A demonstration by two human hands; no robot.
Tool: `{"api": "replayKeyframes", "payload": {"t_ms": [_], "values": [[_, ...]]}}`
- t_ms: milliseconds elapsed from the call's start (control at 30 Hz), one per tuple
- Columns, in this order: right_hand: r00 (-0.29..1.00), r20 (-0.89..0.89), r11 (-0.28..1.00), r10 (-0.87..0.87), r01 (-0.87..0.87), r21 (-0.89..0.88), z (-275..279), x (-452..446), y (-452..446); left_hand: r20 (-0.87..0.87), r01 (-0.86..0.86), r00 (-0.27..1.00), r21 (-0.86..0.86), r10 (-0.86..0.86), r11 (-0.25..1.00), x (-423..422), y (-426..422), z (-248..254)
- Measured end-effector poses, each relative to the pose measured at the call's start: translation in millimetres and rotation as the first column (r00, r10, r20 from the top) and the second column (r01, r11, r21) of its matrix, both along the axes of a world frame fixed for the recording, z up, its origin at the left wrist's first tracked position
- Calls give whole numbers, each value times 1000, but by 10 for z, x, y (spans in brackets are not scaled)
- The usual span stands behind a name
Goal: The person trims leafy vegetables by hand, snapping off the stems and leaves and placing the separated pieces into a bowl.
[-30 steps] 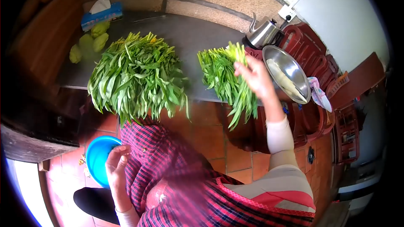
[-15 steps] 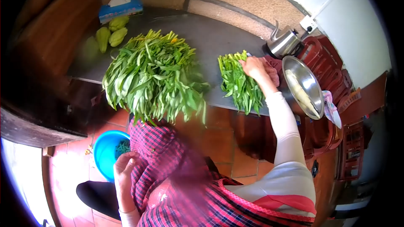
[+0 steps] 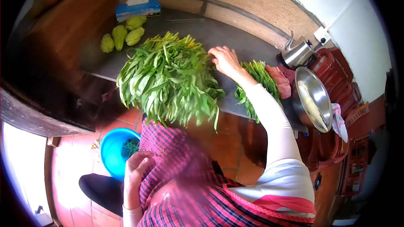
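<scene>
A large pile of leafy greens (image 3: 170, 80) lies on the dark counter, its cut stems toward the wall and its leaves drooping over the front edge. At its right side is my right hand (image 3: 226, 62), fingers stretched out and slightly bent, with nothing seen in them. My right forearm passes over a smaller bunch of leafy greens (image 3: 266, 77) and covers part of it. Low in front of my checked apron, my left hand (image 3: 138, 164) is closed, thumb against the fingers. Whatever it may pinch is too small to make out.
Several pale green chayotes (image 3: 119, 37) and a tissue box (image 3: 139, 9) sit at the counter's back left. At the right stand a metal kettle (image 3: 297, 53) and a steel bowl (image 3: 312, 96) holding pale peeled pieces. A blue basin (image 3: 110, 153) rests on the tiled floor.
My right hand has left the smaller bunch and moved left to the large pile's side. The whole view has shifted slightly. My left hand stays closed near the apron.
</scene>
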State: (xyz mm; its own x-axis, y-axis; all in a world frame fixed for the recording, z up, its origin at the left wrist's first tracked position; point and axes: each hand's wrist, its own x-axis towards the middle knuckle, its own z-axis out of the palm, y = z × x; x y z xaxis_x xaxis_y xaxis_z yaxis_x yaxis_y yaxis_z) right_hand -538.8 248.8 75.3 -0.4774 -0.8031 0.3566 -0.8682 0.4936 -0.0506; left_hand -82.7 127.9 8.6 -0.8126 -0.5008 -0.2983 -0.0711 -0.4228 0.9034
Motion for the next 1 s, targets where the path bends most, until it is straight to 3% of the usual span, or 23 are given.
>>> {"api": "replayKeyframes", "payload": {"t_ms": [100, 200, 367, 467, 600, 700, 800, 833, 867, 933, 967, 1000], "values": [[998, 53, 999, -20, 18, 42, -107, -12, -47, 19, -48, 999, -38, 48, 998, 118, -28, -86], [989, -149, 999, 2, 4, 41, -54, 35, 56, 57, -55, 997, -22, 56, 998, 166, -47, -168], [841, -532, 969, 97, -203, -143, 325, 92, 96, 67, 1, 998, -8, -1, 1000, 53, -2, -68], [896, -441, 921, 59, -219, -322, 794, 301, 55, 72, 55, 996, -19, -54, 998, 41, -6, -67], [972, -173, 733, 159, -234, -639, 1148, 523, -52, 39, 66, 997, -3, -66, 998, 75, -5, -61], [982, -140, 679, 124, -187, -709, 1285, 630, -122, -15, 62, 998, -28, -63, 998, 112, -46, -15], [985, -137, 808, 105, -165, -565, 1008, 536, -295, -49, 41, 998, -115, -47, 992, 130, -131, 70], [938, -220, 939, 267, -305, -161, 892, 431, -280, -52, 29, 998, -119, -36, 992, 148, -159, 102], [941, -124, 948, 316, -307, 85, 899, 515, -297, -57, 18, 998, -124, -25, 992, 159, -193, 124], [951, 53, 839, 305, -242, -486, 927, 412, -431, -88, -7, 996, -133, -5, 991, 216, -280, 108], [947, 110, 702, 300, -141, -698, 1193, 626, -488, -98, -21, 995, -129, 9, 991, 251, -285, 94], [940, 120, 592, 318, -98, -800, 1407, 687, -519, -101, -62, 994, -143, 48, 988, 256, -285, 143]]}}
